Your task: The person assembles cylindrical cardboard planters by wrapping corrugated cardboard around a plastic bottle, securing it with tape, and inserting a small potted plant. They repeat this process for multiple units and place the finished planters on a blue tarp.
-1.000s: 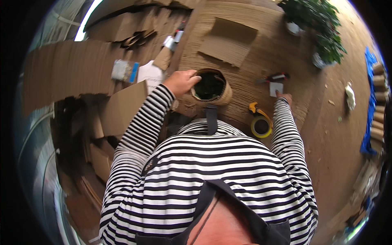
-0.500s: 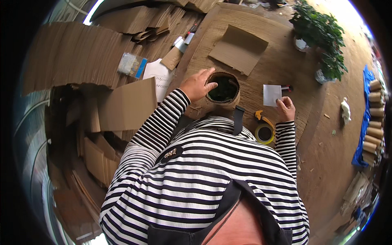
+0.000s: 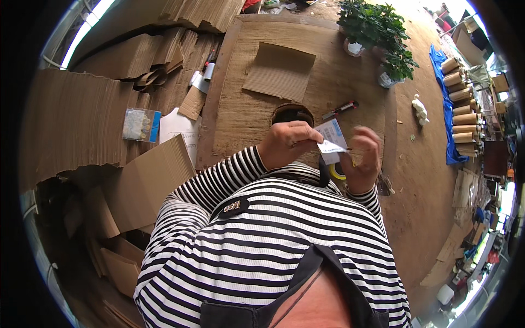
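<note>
My left hand (image 3: pixel 285 143) is closed, pinching the edge of a small white and blue paper label (image 3: pixel 330 131). A lower flap of the label is bent away from the rest. My right hand (image 3: pixel 363 161) is at the label's right corner, its thumb and forefinger apart and slightly blurred. Just beyond my left hand stands a round corrugated cardboard tube (image 3: pixel 292 105) with a dark inside, partly hidden by the hand. A box cutter (image 3: pixel 340 110) lies past the label. Under my right hand, a yellow tape roll (image 3: pixel 337 173) shows only in part.
On the wooden board (image 3: pixel 229 82) lies a corrugated cardboard sheet (image 3: pixel 279 72). Leafy potted plants (image 3: pixel 377 33) stand at the far right. Stacked cardboard (image 3: pixel 76 120) fills the left, beside a clear packet (image 3: pixel 140 125). Several cardboard tubes (image 3: pixel 464 109) rest on blue sheeting.
My left hand has left the tube and now grips the label. My right hand has brought the label leftward off the board, and its fingers have parted. The view has shifted to the right.
</note>
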Demonstrator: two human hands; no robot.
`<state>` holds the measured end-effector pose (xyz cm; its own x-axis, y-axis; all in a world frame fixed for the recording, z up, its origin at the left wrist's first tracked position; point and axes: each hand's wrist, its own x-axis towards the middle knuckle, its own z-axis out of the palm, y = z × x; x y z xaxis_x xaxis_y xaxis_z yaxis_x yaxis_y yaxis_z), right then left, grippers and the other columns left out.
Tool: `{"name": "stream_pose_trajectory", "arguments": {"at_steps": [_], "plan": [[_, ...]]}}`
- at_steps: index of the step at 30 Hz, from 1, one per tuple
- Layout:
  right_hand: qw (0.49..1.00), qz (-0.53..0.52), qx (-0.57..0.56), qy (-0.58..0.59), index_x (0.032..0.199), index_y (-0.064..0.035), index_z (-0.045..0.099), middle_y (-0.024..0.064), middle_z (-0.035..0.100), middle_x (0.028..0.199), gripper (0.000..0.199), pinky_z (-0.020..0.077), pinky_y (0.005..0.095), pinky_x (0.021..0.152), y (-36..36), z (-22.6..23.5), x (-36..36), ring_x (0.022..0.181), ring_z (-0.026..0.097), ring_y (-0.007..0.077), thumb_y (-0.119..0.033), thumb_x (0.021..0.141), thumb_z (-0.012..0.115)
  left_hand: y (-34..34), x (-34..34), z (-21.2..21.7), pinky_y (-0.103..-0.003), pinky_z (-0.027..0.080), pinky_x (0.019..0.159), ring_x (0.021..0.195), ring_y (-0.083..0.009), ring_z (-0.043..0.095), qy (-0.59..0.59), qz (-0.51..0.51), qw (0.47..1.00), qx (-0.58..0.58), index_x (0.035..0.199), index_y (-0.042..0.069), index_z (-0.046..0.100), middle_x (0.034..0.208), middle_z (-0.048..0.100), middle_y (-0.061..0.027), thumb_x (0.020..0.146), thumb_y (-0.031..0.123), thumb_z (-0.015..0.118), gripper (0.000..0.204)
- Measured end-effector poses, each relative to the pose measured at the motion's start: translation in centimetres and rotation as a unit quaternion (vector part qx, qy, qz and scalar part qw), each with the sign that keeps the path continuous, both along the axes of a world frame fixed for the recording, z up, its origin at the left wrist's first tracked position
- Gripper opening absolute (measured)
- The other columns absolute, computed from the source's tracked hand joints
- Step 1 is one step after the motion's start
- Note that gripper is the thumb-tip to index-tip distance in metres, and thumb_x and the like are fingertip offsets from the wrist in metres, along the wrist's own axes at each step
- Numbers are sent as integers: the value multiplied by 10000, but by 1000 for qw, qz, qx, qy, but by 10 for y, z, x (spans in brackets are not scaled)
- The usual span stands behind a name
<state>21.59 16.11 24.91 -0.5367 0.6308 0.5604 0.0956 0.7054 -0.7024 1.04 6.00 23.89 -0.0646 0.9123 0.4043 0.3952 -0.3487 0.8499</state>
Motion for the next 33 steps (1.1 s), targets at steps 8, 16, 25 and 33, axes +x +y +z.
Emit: {"name": "stream_pose_trajectory", "arguments": {"at_steps": [8,16,25,33], "plan": [[897,61,-436,-28,1069,-10,631,21,662,945,141,489,237,765,-37,-19,11,826,596,83,-71,944,652,-18,-16,-24,-351,569,815,978,-246,653,92,97,988,80,1114,23,668,987,665,-110,838,69,748,292],[944,-67,-318,-60,1001,-18,638,29,646,787,113,482,239,642,-10,-25,-2,703,588,87,-95,923,665,5,-37,-61,-470,448,1035,1241,-375,476,289,108,937,-164,1425,205,509,1394,428,-188,912,355,669,559],[979,-93,-134,-123,959,-29,677,95,660,794,142,514,293,637,15,-30,-45,678,634,171,-121,859,720,5,-39,-62,-426,467,1042,1269,-358,472,270,100,946,-149,1346,230,592,1410,420,-174,893,248,698,466],[973,-95,-52,-204,954,-39,672,131,662,823,161,530,346,636,24,-26,-56,701,669,267,-159,860,723,9,-35,-53,-469,425,1078,1337,-347,390,318,69,924,-200,1373,296,549,1463,350,-154,915,208,656,478]]}}
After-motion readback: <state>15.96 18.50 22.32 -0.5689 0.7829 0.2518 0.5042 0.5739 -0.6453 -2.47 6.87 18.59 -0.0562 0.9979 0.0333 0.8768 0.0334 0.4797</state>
